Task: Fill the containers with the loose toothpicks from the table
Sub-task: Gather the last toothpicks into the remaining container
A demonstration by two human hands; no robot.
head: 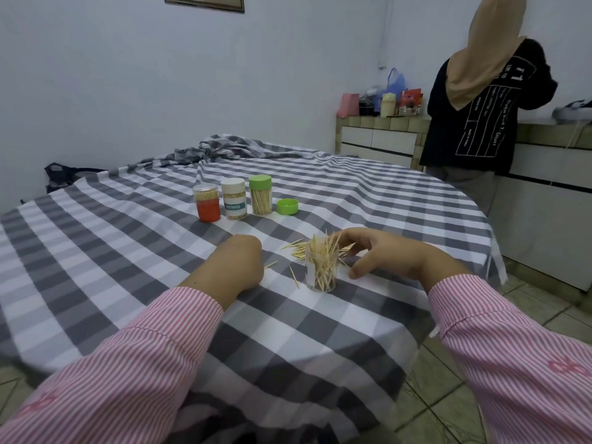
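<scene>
Fingers, right hand (381, 253): loosely curled and spread, tips lowered toward the cloth just behind and beside the clear container (321, 267); the forefinger side reaches into the scatter of loose toothpicks (299, 249), though whether any stick is actually pinched cannot be told, since the container's bristling contents hide the tips. Thumb: extended down, tip on or just above the cloth, close beside the container's base. Fingers, left hand (240, 264): curled under into a loose fist, resting on the tablecloth (128, 251); nothing visibly held, and the underside is hidden. Head view, sole view. Clear container: upright, uncapped, between the two hands, nearer the right; partly filled, sticks leaning at mixed angles and poking above the rim. Loose toothpicks: small pile immediately beyond the container, under the right fingertips; a few strays lie between the left knuckles and the container. Further from both hands, in a row: red-based container (208, 203), white-capped container (234, 200) and green-capped container (261, 195), all capped and apparently full; a spare green cap (287, 207) lies just beside the last. Step in hand, as judged: gathering the remaining pile for the fourth container; task looks well advanced. Next move calls for: a fine pinch on a small bundle, sticks aligned, lifted over the rim and dropped without toppling the light container; then the strays, then the green cap.
</scene>
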